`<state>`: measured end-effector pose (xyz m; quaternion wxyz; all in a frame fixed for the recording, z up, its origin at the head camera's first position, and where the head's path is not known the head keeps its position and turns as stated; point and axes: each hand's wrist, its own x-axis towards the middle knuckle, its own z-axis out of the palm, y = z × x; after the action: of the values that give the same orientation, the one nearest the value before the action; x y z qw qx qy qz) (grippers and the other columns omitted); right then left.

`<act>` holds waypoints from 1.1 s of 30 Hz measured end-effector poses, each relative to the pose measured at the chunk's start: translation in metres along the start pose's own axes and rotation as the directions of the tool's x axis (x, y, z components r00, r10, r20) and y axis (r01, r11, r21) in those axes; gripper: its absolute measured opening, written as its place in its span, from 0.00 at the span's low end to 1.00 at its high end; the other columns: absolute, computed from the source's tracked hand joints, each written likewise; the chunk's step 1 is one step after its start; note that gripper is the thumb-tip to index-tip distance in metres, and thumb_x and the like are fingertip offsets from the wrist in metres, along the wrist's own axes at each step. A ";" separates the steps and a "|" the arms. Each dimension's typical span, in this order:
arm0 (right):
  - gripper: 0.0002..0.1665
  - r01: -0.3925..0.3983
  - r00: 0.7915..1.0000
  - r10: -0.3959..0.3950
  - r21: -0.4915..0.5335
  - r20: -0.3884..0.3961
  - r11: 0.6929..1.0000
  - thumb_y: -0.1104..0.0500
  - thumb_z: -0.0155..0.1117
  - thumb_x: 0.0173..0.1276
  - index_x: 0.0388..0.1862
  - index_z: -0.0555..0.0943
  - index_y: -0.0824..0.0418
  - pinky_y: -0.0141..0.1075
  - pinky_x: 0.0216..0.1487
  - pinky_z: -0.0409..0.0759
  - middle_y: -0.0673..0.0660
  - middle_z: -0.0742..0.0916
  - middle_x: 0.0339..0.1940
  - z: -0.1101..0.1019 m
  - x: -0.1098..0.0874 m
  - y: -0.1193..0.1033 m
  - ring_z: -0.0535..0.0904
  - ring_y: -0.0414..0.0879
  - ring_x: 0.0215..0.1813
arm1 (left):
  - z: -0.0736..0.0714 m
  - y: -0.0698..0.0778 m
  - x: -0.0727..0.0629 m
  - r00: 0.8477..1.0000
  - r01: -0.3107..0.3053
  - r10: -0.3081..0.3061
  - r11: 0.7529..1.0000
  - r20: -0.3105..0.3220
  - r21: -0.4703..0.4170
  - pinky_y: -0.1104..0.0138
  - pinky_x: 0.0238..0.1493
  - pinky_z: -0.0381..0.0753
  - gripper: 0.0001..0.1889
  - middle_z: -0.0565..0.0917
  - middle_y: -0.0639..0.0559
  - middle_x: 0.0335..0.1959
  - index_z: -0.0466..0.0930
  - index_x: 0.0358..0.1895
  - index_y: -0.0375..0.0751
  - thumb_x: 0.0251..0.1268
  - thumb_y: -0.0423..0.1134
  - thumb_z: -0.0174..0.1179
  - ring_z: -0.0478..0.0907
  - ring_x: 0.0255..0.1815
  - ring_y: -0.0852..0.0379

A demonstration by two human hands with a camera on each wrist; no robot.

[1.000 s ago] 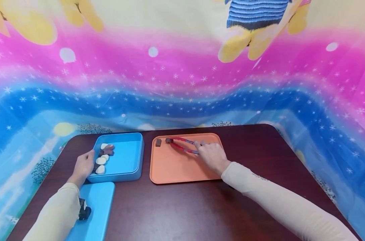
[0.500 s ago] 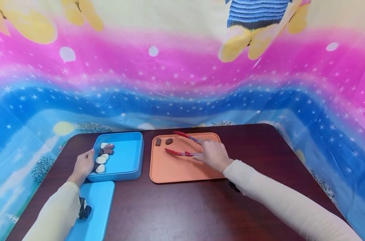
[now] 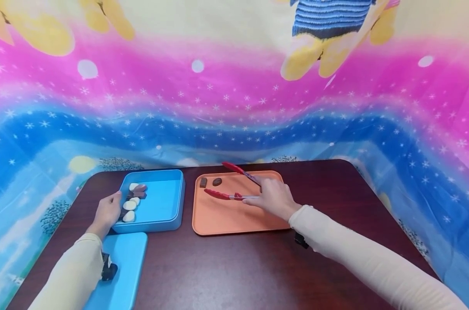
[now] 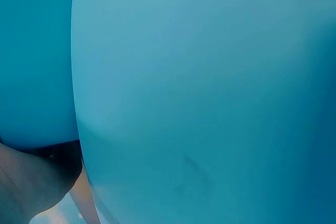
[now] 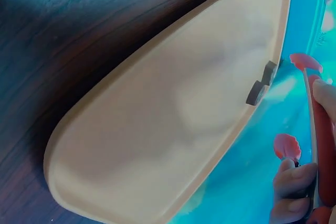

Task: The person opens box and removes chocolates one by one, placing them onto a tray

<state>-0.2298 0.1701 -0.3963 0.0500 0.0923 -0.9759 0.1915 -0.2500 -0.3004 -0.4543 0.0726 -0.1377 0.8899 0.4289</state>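
Note:
My left hand point(image 3: 108, 212) grips the left wall of a light blue box point(image 3: 168, 225). White, pinkish and dark brown chocolates point(image 3: 129, 207) lie along that side inside it. In the left wrist view, blue plastic point(image 4: 199, 77) fills most of the picture and part of the hand point(image 4: 31, 182) shows at lower left. Over the orange tray point(image 3: 234, 219), my right hand point(image 3: 275, 198) holds red-tipped tongs point(image 3: 219, 195) with their arms spread and nothing pinched. A round brown chocolate point(image 3: 217, 182) and a rectangular one point(image 3: 203, 183) lie at the tray's far left corner.
A flat light blue lid point(image 3: 124, 262) lies in front of the box, under my left forearm. The dark wooden table point(image 3: 226, 267) is bordered by a printed cloth point(image 3: 234, 107) at the back and sides.
The tongs have opened and let go of the round chocolate, which lies on the tray. My right hand has drawn back slightly to the right. The left hand has not moved.

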 end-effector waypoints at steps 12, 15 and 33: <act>0.41 0.026 0.999 -0.029 0.099 0.030 0.995 0.30 0.77 0.52 0.60 0.82 0.50 0.33 0.17 0.56 0.46 0.69 0.11 0.005 -0.004 -0.012 0.60 0.40 0.15 | 0.002 -0.002 0.001 1.000 0.010 -0.011 1.000 -0.011 -0.014 0.33 0.75 0.56 0.39 0.55 0.26 0.79 0.45 0.81 0.34 0.81 0.60 0.20 0.52 0.79 0.26; 0.43 0.002 0.998 -0.011 0.143 0.063 0.990 0.31 0.77 0.52 0.64 0.81 0.50 0.34 0.17 0.56 0.47 0.68 0.12 0.006 -0.005 -0.017 0.58 0.40 0.15 | 0.001 -0.002 0.002 0.999 0.028 -0.027 1.000 -0.039 0.008 0.33 0.76 0.54 0.38 0.53 0.26 0.79 0.44 0.81 0.33 0.82 0.59 0.20 0.51 0.80 0.27; 0.44 0.005 0.996 -0.026 0.217 0.090 0.976 0.29 0.76 0.51 0.64 0.81 0.48 0.34 0.18 0.58 0.46 0.72 0.14 0.014 -0.008 -0.046 0.64 0.40 0.17 | 0.001 0.000 0.003 0.999 0.035 -0.035 0.999 -0.033 0.009 0.33 0.77 0.53 0.38 0.47 0.27 0.81 0.42 0.81 0.35 0.81 0.60 0.20 0.47 0.81 0.26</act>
<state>-0.2141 0.1241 -0.3937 -0.0041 0.1136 -0.9498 0.2916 -0.2530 -0.3003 -0.4557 0.0661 -0.1598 0.8904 0.4210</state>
